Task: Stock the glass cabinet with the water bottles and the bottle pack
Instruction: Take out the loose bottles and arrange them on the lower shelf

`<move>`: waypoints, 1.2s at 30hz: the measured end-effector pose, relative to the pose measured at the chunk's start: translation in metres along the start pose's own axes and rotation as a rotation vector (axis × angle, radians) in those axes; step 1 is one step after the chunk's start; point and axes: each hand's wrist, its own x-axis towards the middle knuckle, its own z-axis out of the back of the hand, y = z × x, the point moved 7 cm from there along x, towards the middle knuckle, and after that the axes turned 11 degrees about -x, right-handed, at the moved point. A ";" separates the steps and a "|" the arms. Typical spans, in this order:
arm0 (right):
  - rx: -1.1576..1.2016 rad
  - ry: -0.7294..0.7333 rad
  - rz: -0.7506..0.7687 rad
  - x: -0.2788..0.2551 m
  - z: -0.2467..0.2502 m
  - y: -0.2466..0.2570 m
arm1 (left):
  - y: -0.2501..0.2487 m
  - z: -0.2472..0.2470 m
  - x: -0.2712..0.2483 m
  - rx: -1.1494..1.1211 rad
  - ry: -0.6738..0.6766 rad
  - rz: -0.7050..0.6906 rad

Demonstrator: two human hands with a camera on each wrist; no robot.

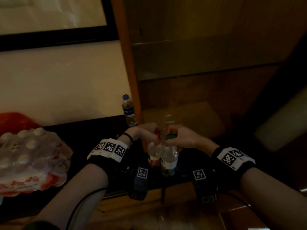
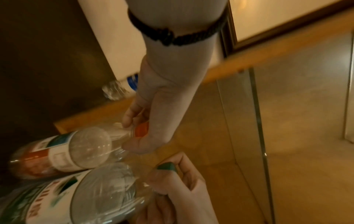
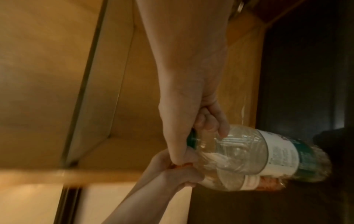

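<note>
Both bottles are held by the neck, directly in front of the glass cabinet (image 1: 207, 63). The left hand (image 1: 142, 132) curls its fingers around the cap end of the red-capped bottle (image 1: 154, 155). The right hand (image 1: 180, 136) grips the green-capped bottle (image 1: 169, 161) the same way, thumb and fingers closed just below the cap. The two bottles hang upright and touch side by side. A neck grip probably leaves each base free, so the bottles can be set down on the cabinet's lower wooden shelf (image 1: 191, 117) without the fingers getting in the way.

A third bottle (image 1: 129, 111), blue-capped with a blue label, stands on the dark surface (image 1: 93, 135) just outside the cabinet's left frame. The bottle pack (image 1: 31, 158), shrink-wrapped with white caps showing, lies on the same surface well to the left of the cabinet, not yet moved.

Labels: the red-capped bottle carries a red and white band, the green-capped one a green and white band. The print on all labels and on the pack wrap is too blurred to read.
</note>
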 end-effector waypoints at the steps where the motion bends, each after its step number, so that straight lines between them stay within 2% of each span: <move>1: 0.006 -0.028 -0.013 -0.005 0.011 -0.010 | -0.011 -0.001 0.009 -0.007 -0.008 -0.010; 3: 0.019 -0.083 -0.039 -0.012 0.030 -0.030 | -0.030 0.001 0.028 -0.055 -0.058 -0.013; 8: 0.031 -0.240 -0.050 -0.016 0.066 -0.062 | -0.053 0.026 0.066 -0.342 -0.369 -0.015; 13: 0.133 -0.330 -0.059 -0.007 0.088 -0.071 | -0.043 0.053 0.088 -0.513 -0.565 0.014; 18: 0.101 -0.415 -0.053 0.020 0.102 -0.064 | -0.024 0.088 0.110 -0.518 -0.716 0.012; 24: 0.214 -0.328 -0.043 0.065 0.092 -0.051 | 0.012 0.117 0.134 -0.494 -0.899 0.081; 27: 0.291 -0.330 -0.015 0.082 0.086 -0.045 | 0.022 0.122 0.143 -0.490 -0.972 0.077; 31: 0.324 -0.310 -0.009 0.098 0.082 -0.041 | 0.031 0.122 0.149 -0.633 -1.099 0.094; 36: 0.310 -0.259 -0.042 0.107 0.072 -0.049 | 0.029 0.119 0.160 -0.693 -1.100 0.068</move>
